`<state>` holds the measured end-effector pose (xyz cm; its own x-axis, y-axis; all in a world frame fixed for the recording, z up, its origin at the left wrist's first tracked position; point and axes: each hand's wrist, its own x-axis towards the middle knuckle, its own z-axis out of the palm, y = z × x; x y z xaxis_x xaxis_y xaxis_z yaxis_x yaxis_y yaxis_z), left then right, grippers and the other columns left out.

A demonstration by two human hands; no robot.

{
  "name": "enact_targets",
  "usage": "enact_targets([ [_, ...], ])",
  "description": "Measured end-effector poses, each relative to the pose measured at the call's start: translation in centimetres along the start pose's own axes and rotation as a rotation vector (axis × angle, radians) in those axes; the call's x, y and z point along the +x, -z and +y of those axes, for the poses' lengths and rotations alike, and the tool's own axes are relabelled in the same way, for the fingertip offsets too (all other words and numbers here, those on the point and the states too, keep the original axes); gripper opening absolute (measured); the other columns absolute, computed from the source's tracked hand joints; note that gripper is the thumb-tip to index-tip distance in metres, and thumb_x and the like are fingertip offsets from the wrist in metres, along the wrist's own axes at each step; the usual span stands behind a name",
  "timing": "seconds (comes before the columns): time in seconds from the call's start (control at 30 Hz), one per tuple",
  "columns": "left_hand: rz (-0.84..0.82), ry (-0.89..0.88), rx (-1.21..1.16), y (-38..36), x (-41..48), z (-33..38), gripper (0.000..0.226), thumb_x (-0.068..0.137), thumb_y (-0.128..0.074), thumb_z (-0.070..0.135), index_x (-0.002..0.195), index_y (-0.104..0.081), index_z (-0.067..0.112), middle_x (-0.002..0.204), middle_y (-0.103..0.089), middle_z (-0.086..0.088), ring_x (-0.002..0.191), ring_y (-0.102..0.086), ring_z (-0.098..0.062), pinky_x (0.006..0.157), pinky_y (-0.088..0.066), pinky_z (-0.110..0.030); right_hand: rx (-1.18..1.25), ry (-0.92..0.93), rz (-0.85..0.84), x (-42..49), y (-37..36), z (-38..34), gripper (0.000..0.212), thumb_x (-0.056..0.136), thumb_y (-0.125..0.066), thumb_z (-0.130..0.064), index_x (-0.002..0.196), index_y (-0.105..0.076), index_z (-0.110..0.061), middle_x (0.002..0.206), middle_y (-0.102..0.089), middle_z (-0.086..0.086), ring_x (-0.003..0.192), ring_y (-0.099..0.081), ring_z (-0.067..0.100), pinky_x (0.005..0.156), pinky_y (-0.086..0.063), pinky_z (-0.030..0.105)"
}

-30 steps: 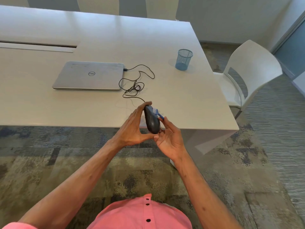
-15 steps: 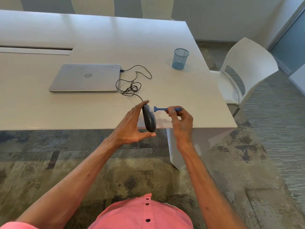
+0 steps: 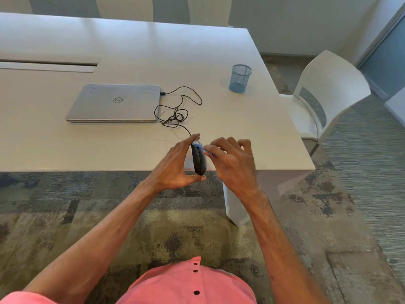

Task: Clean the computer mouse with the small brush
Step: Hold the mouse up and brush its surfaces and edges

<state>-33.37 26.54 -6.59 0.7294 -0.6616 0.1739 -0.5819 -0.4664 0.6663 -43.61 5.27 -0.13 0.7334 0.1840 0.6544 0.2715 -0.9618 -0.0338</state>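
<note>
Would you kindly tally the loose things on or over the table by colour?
Blue: 2, the mesh cup and the brush in the right hand
Black: 1, the mouse in the left hand
Silver: 1, the laptop
Total: 4

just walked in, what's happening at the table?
A person is cleaning a wired mouse. The left hand holds it on edge over the near edge of the table; the right hand works a small blue brush against its upper end. Its cable runs to a closed laptop.
</note>
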Motion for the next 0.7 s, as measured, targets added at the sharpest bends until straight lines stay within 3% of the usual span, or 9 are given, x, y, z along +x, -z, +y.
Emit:
enact_targets([
  [0.17,-0.006,0.011,0.02,-0.2,0.0,-0.2,0.138,0.075,-0.095,0.073,0.18,-0.013,0.038,0.178,-0.043,0.007,0.162,-0.044,-0.016,0.134,-0.034,-0.04,0.005,0.039,-0.081,0.4,0.8,0.2,0.012,0.11,-0.065,-0.031,0.111,-0.075,-0.025,0.109,-0.074,-0.011,0.095,-0.065,0.02,0.09,-0.037,0.042],
  [0.4,-0.013,0.025,0.037,-0.2,-0.3,-0.5,0.137,0.076,-0.094,0.077,0.179,-0.013,0.037,0.176,-0.045,0.0,0.16,-0.047,-0.021,0.134,-0.035,-0.043,0.255,-0.064,-0.268,0.6,2.2,0.4,0.009,0.102,-0.073,-0.031,0.097,-0.077,-0.024,0.095,-0.073,-0.015,0.084,-0.059,0.01,0.09,-0.039,0.038],
  [0.57,-0.013,0.025,0.036,0.0,-0.3,-0.2,0.137,0.075,-0.093,0.078,0.179,-0.013,0.039,0.176,-0.045,0.001,0.158,-0.047,-0.021,0.132,-0.036,-0.043,0.201,-0.144,-0.086,1.1,2.1,0.1,0.013,0.106,-0.071,-0.036,0.108,-0.081,-0.027,0.103,-0.074,-0.014,0.078,-0.062,0.008,0.083,-0.041,0.038],
  [0.7,-0.007,0.02,0.029,0.2,-0.1,0.3,0.131,0.077,-0.092,0.079,0.177,-0.019,0.037,0.173,-0.049,0.007,0.158,-0.05,-0.021,0.133,-0.039,-0.05,0.14,-0.127,-0.087,0.6,1.6,-0.4,0.013,0.105,-0.074,-0.033,0.113,-0.082,-0.025,0.103,-0.076,-0.012,0.078,-0.067,0.013,0.08,-0.042,0.04],
])
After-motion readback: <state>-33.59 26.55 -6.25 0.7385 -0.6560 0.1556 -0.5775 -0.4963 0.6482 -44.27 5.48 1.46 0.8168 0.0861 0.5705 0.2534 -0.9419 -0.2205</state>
